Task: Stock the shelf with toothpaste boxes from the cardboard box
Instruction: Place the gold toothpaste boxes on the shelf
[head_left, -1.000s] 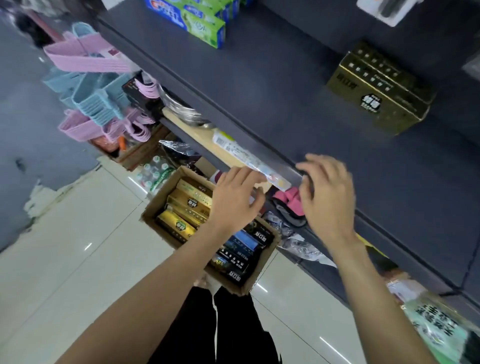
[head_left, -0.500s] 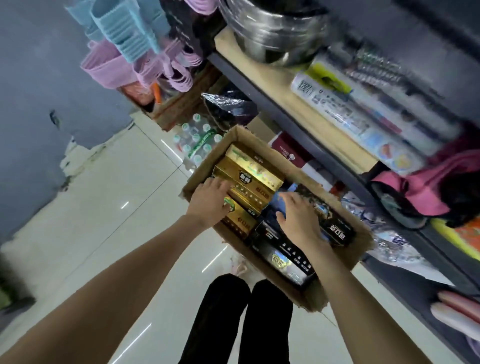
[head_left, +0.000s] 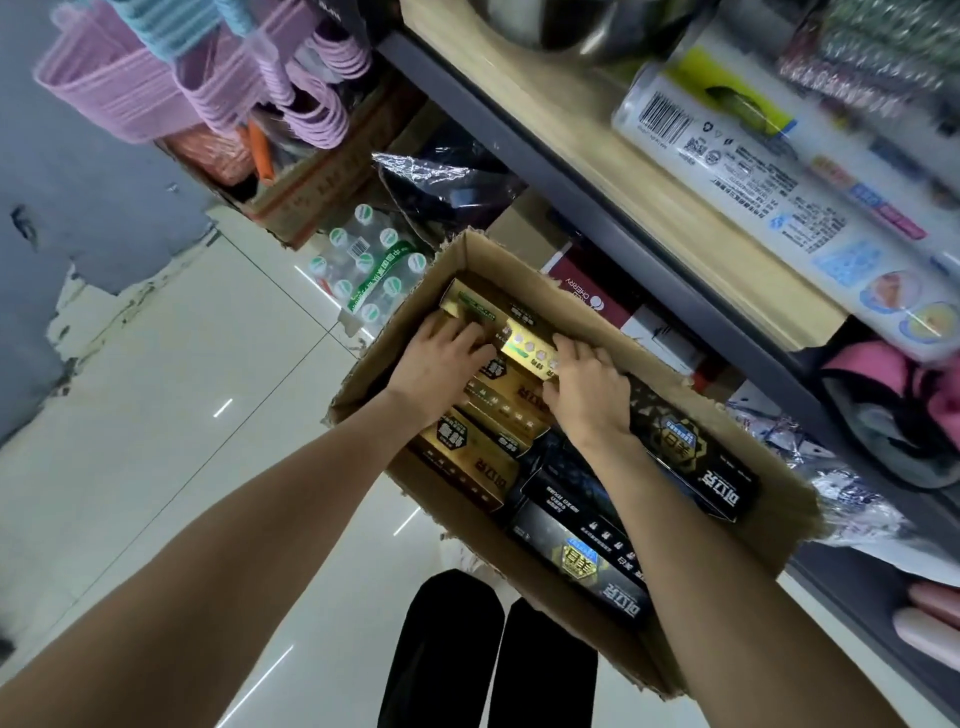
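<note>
An open cardboard box (head_left: 524, 275) sits on the floor beside the shelf unit. It holds several gold toothpaste boxes at its far end and several black ones (head_left: 691, 462) nearer me. Both my hands are inside it. My left hand (head_left: 441, 358) and my right hand (head_left: 582, 384) grip a gold toothpaste box (head_left: 524, 345) from either side, fingers curled over its edges. More gold boxes (head_left: 467, 457) lie under my wrists.
The shelf edge (head_left: 571, 171) runs diagonally above the box, with a wrap roll (head_left: 753, 171) and steel bowls on it. A pack of water bottles (head_left: 369, 265) stands beyond the box. Pink and blue hangers (head_left: 156, 88) hang at the upper left. My black-trousered legs (head_left: 488, 654) stand on white tiles.
The view dropped from the upper shelf to the cardboard box. Both hands went down into it, then shifted toward its far end and closed on a gold toothpaste box.
</note>
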